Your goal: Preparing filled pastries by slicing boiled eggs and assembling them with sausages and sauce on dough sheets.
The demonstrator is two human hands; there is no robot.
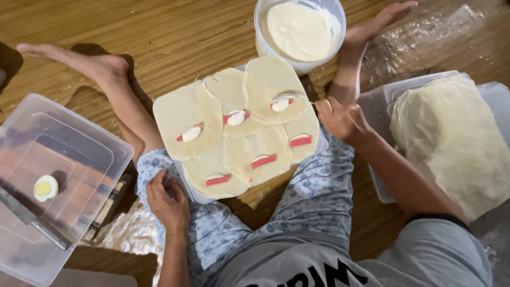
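Right hand: our right hand point(342, 119) is closed around the handle of a spoon point(295, 98); the handle itself is mostly hidden inside the fist.
Spoon: its bowl rests over the white filling on the upper right wrapper point(271, 85); we cannot make out how much it carries.
Left hand: our left hand point(167, 199) lies on our left knee, fingers loosely curled and holding nothing.
Board: the wrappers sit on a pale board point(186, 183) balanced across our legs; only a thin edge of it shows, the rest is covered.
Wrappers: several thin round dough sheets overlap one another, so their exact count is hard to tell. Each bears a red and white strip point(264, 160), and some also a white dab.
Bowl: a white tub of cream point(300, 32) stands on the floor just beyond the board, its top rim cut off by the frame.
Stack: a tall pile of wrappers point(451, 138) rests on a clear lid at our right, cut off at the frame edge.
Box: a clear plastic box point(106, 143) stands at our left with half a boiled egg point(45, 187) and a knife point(32, 220) inside; the blade is blurred through the plastic.
Floor: the wooden floor point(175, 37) carries everything; a crinkled plastic sheet point(130, 234) lies partly hidden under our left leg.
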